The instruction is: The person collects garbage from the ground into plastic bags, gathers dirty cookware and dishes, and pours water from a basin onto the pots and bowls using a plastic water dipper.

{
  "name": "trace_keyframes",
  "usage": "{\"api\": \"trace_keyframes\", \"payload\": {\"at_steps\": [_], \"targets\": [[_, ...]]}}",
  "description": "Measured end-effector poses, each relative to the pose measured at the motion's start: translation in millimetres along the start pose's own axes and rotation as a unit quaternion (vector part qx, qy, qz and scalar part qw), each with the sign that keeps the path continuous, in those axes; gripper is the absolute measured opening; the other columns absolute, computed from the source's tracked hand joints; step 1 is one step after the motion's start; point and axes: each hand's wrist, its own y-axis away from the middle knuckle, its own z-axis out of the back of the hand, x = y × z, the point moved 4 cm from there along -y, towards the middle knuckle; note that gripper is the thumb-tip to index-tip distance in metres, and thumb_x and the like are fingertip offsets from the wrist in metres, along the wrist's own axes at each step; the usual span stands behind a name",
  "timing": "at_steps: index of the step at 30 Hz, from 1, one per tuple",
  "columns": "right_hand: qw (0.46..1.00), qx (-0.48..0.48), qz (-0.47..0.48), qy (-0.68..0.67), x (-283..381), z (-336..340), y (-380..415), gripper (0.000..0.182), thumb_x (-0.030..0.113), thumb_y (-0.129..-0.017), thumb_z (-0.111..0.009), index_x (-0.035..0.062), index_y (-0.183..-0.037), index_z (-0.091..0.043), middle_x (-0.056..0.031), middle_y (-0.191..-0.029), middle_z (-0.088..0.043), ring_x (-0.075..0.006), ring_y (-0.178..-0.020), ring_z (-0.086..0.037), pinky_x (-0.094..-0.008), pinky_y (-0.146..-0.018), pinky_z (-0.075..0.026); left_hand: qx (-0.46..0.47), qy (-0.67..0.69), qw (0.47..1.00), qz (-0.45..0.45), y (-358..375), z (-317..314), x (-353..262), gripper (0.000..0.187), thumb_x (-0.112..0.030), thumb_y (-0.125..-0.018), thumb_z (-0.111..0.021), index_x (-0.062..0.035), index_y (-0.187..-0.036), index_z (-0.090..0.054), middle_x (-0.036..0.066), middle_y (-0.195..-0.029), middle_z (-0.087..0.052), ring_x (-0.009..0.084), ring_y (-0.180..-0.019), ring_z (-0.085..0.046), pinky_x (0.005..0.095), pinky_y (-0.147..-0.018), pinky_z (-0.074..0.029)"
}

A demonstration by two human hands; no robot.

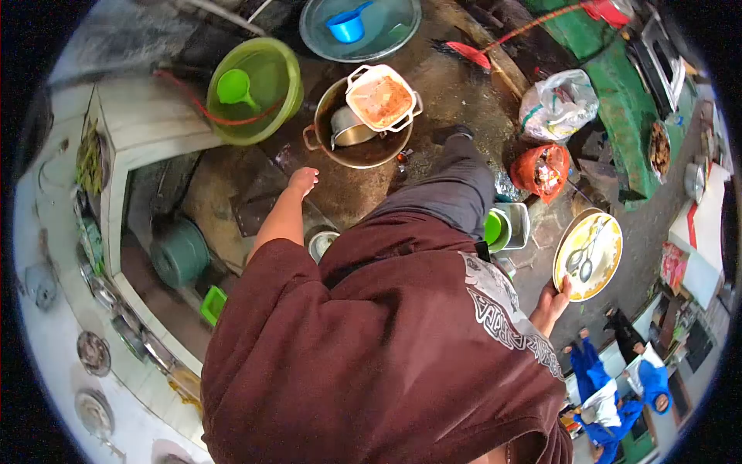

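Observation:
My right hand (553, 303) grips the lower rim of a yellow-edged plate (607, 267), with what looks like another plate under it. Two spoons (585, 263) lie on the plate. My left hand (304, 180) hangs beside my body with its fingers curled; whether it holds something is too small to tell. Just beyond it stands a large metal pot (362, 158) with a smaller silver pot (352, 130) inside. A white, orange-stained dish with handles (380, 98) rests over the large pot's rim.
A green basin (280, 124) with a light green dipper (235, 87) and a teal basin (311, 39) with a blue dipper (348, 28) stand beyond. On the right are an orange bag (530, 172), a clear bag (568, 108) and a green pail (495, 230). People in blue (591, 363) are lower right.

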Motion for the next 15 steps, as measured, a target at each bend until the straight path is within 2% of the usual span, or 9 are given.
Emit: {"api": "trace_keyframes", "payload": {"at_steps": [5,7,8,9,10,11,13,14,15], "targets": [[0.999,0.047,-0.016,0.016,5,-13,-2,0.028,-0.002,-0.078,-0.051,-0.0057,-0.106,-0.05,-0.0139,-0.103,-0.058,-0.0233,-0.092,-0.058,-0.034,-0.083,-0.048,-0.014,0.097,0.994,0.053,10,40,137,0.025,-0.017,-0.082,-0.047,-0.0095,-0.102,-0.061,0.006,-0.081,-0.063,0.0153,-0.058,-0.054,0.0337,-0.049,-0.043],[0.998,0.054,-0.021,0.01,0,-20,-2,0.027,-0.001,-0.079,-0.051,-0.0059,-0.105,-0.051,-0.0138,-0.103,-0.058,-0.0232,-0.092,-0.057,-0.0341,-0.083,-0.048,0.172,-0.095,0.978,0.069,-26,38,212,0.023,-0.016,-0.081,-0.05,-0.0107,-0.101,-0.061,0.006,-0.08,-0.062,0.0175,-0.059,-0.054,0.0347,-0.05,-0.043],[0.998,0.055,-0.021,0.005,0,-24,0,0.027,-0.001,-0.079,-0.052,-0.006,-0.105,-0.051,-0.0138,-0.103,-0.058,-0.0232,-0.092,-0.057,-0.0343,-0.083,-0.048,0.171,-0.094,0.979,0.066,-4,41,206,0.023,-0.016,-0.081,-0.05,-0.0107,-0.101,-0.061,0.006,-0.08,-0.062,0.0175,-0.059,-0.054,0.0347,-0.05,-0.043],[0.998,0.057,-0.02,0.002,-2,-32,8,0.027,-0.001,-0.079,-0.052,-0.006,-0.105,-0.051,-0.0138,-0.103,-0.058,-0.0232,-0.092,-0.057,-0.0343,-0.083,-0.048,0.094,-0.006,0.988,0.125,35,51,191,0.013,-0.019,-0.084,-0.047,-0.0134,-0.09,-0.056,0.003,-0.071,-0.053,0.0143,-0.055,-0.046,0.0314,-0.046,-0.033],[0.998,0.057,-0.019,0.005,-6,-44,18,0.026,-0.001,-0.079,-0.052,-0.006,-0.104,-0.051,-0.0138,-0.103,-0.058,-0.0232,-0.092,-0.057,-0.0343,-0.083,-0.048,0.015,0.081,0.98,0.181,63,60,178,0.012,-0.022,-0.086,-0.043,-0.0162,-0.079,-0.051,-0.001,-0.063,-0.043,0.0111,-0.051,-0.037,0.0282,-0.042,-0.023],[0.998,0.055,-0.017,0.008,-7,-50,24,0.025,-0.001,-0.079,-0.052,-0.0059,-0.104,-0.051,-0.0139,-0.103,-0.058,-0.0233,-0.092,-0.057,-0.0343,-0.083,-0.048,0.013,0.079,0.981,0.177,61,63,173,0.012,-0.022,-0.086,-0.043,-0.0162,-0.079,-0.051,-0.001,-0.063,-0.043,0.0111,-0.051,-0.037,0.0282,-0.042,-0.023],[0.998,0.052,-0.026,0.011,-14,-53,29,0.025,0.001,-0.079,-0.052,-0.0051,-0.103,-0.052,-0.0134,-0.102,-0.058,-0.0228,-0.091,-0.057,-0.0331,-0.082,-0.047,0.045,0.043,0.987,0.145,42,64,159,0.02,-0.017,-0.083,-0.05,-0.0101,-0.097,-0.063,0.01,-0.086,-0.063,0.0205,-0.067,-0.059,0.037,-0.058,-0.044],[0.997,0.059,-0.037,0.017,-21,-49,28,0.024,0.002,-0.079,-0.052,-0.0047,-0.102,-0.052,-0.013,-0.101,-0.059,-0.0224,-0.09,-0.057,-0.0326,-0.082,-0.047,0.044,-0.138,0.989,0.034,9,61,153,0.021,-0.018,-0.083,-0.05,-0.0089,-0.097,-0.063,0.011,-0.089,-0.064,0.0201,-0.072,-0.06,0.0351,-0.065,-0.045],[0.996,0.068,-0.049,0.022,-28,-48,28,0.024,0.003,-0.079,-0.052,-0.0042,-0.102,-0.052,-0.0126,-0.099,-0.059,-0.0221,-0.09,-0.057,-0.0321,-0.081,-0.047,0.016,-0.064,0.998,-0.014,15,65,122,0.022,-0.019,-0.082,-0.05,-0.0084,-0.096,-0.063,0.011,-0.089,-0.064,0.0208,-0.075,-0.06,0.034,-0.067,-0.045]]}}
